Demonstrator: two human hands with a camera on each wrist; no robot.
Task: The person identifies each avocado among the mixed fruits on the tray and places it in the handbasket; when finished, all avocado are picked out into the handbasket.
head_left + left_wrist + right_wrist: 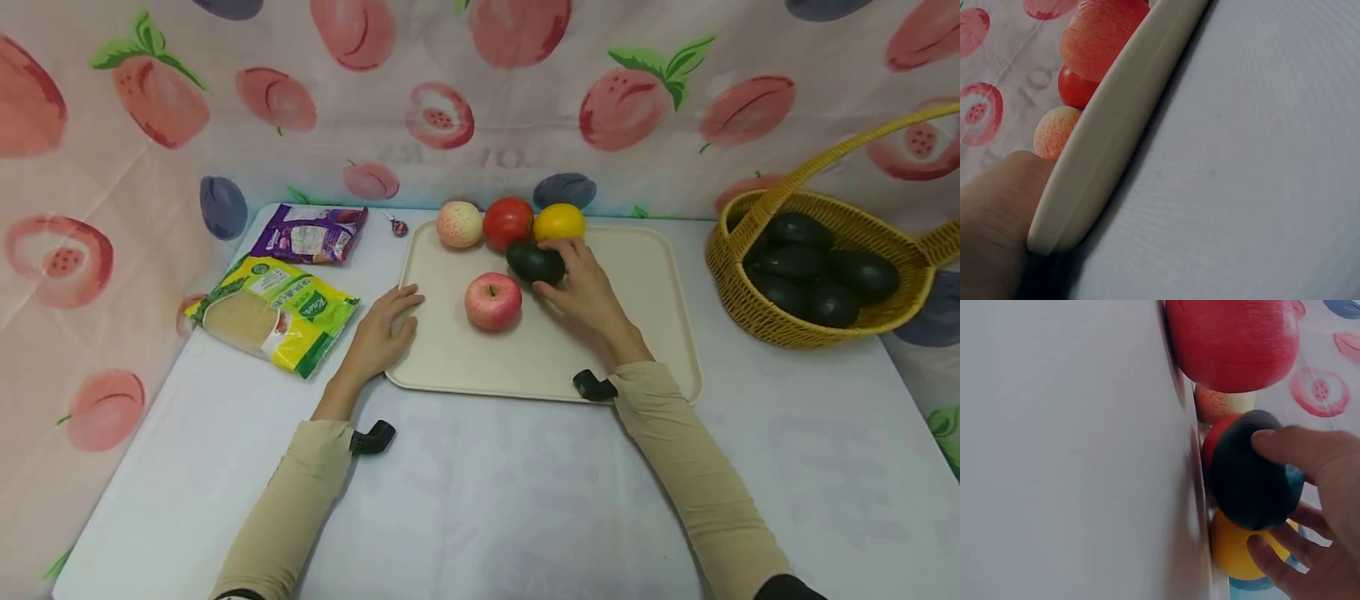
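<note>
My right hand holds a dark green avocado over the back half of a beige tray. The right wrist view shows the thumb on one side of the avocado and the fingers round the other. A pinkish-red apple sits on the tray in front of it. Behind are a pale speckled peach, a smooth red tomato and a yellow lemon, side by side. Resting on the tray's left rim is my left hand, fingers loosely extended.
On the right stands a yellow wicker basket with several avocados. Left of the tray lie a purple snack bag and a yellow-green Knorr packet. A small wrapped lollipop is near the tray's back-left corner.
</note>
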